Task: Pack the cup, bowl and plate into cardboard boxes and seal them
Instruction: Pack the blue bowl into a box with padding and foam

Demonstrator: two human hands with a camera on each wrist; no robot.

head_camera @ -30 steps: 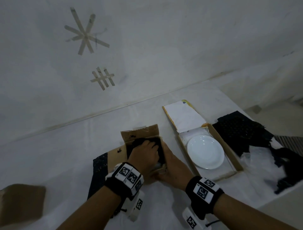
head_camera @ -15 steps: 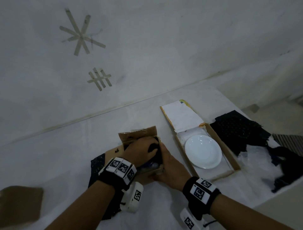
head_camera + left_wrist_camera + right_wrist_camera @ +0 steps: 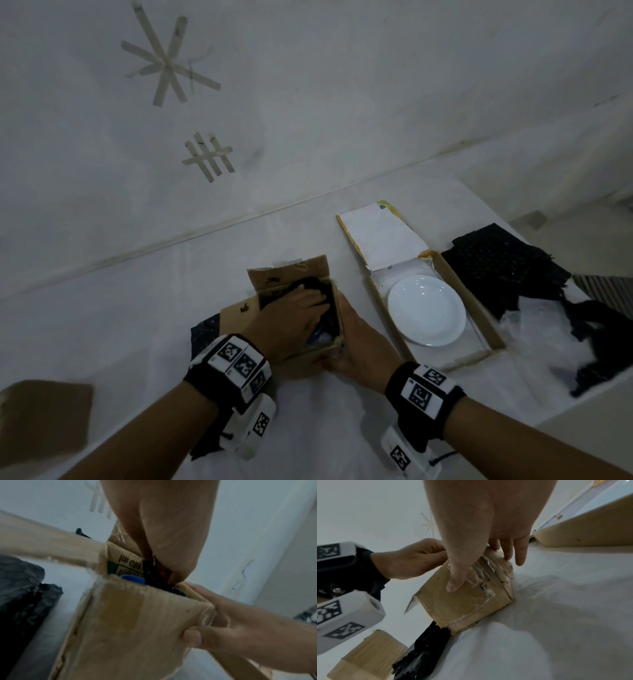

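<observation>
**packer_01:** Left hand [image 3: 291, 318] is pushed down into the small cardboard box [image 3: 465, 599], fingers buried in the black padding [image 3: 310, 284]. Whether the padding is being pinched or just pressed flat can't be told, since the fingertips are hidden inside. A blue rim [image 3: 133, 579] is seen poking up next to the padding in the left wrist view, so it's probably the cup or the bowl being wedged in there, but which one isn't shown.

**boxfan:** And the other hand?

**packer_01:** Right hand [image 3: 356, 346] is wrapped round the near right corner of the box, thumb on the front wall, fingers down the side. My guess is the box is being braced that way so it isn't shoved across the bench [image 3: 308, 428] while the padding gets stuffed in. The flaps are left standing open for the same reason, nothing is sealed yet.

**boxfan:** Plate sorted?

**packer_01:** The white plate [image 3: 426, 310] is laid flat in the long shallow box [image 3: 479, 308] just to the right, lid [image 3: 383, 236] folded back, no padding seen on top. More black wrap [image 3: 500, 270] is piled beside it, likely kept within reach for that box. Another taped brown box [image 3: 366, 655] is sat near the left wrist; its contents can't be seen.
</observation>
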